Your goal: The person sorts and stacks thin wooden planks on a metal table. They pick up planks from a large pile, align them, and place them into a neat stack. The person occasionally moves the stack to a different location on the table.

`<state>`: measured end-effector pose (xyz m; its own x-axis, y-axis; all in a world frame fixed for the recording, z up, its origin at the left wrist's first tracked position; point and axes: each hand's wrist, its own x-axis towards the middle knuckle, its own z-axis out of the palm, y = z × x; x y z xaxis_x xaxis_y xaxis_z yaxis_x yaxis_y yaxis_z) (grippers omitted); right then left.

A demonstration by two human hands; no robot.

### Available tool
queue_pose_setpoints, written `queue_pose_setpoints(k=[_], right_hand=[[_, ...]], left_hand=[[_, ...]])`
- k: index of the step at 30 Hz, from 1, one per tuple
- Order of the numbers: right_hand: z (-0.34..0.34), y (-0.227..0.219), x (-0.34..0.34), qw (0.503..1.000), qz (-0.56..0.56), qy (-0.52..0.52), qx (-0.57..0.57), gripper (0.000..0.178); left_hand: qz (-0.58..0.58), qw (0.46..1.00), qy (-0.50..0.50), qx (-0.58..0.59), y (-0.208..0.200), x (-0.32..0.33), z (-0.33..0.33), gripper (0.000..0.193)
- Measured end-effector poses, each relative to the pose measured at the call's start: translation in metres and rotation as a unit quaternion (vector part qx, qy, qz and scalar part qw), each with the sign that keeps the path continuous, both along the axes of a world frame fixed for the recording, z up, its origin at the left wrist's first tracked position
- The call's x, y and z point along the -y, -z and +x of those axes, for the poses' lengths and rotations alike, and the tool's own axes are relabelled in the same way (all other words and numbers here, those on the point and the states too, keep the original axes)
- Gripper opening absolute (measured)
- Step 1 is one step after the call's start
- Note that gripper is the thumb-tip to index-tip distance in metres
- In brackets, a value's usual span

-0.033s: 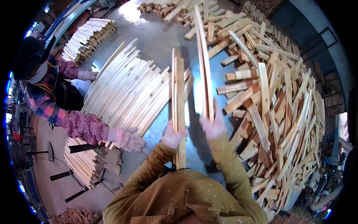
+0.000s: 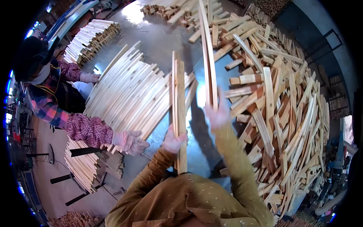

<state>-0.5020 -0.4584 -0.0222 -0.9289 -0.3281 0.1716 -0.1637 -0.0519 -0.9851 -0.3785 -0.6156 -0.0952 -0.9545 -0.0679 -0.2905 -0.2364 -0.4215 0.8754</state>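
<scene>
My left hand, in a pale glove, is closed around a couple of upright wooden strips whose lower ends come close to my body. Farther out and to the right, my gloved right hand grips the near end of another long pair of wooden strips, which point away from me. A broad row of pale strips lies side by side left of my left hand. At the row's near edge rests a co-worker's gloved hand; the co-worker's other glove touches its far left side.
A large jumbled heap of wood pieces covers the right side of the shiny metal table. Stacked strips stand at the far left, and more strips sit on a rack below the co-worker's arm. Short blocks lie at the back.
My right hand has moved farther away from me, carrying its strips forward. My left hand and its strips have barely shifted. The co-worker's near hand has moved slightly right.
</scene>
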Motion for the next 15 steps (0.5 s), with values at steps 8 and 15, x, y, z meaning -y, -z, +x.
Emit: queue_pose_setpoints(k=[8, 15], right_hand=[[-0.238, -0.096, 0.092, 0.967, 0.189, 0.079, -0.154, 0.088], [0.043, 0.074, 0.031, 0.832, 0.540, -0.035, 0.125, 0.106]], left_hand=[[-0.008, 0.991, -0.077, -0.110, -0.012, 0.016, -0.006, 0.044], [-0.282, 0.946, -0.094, -0.125, -0.004, 0.077, 0.016, 0.052]])
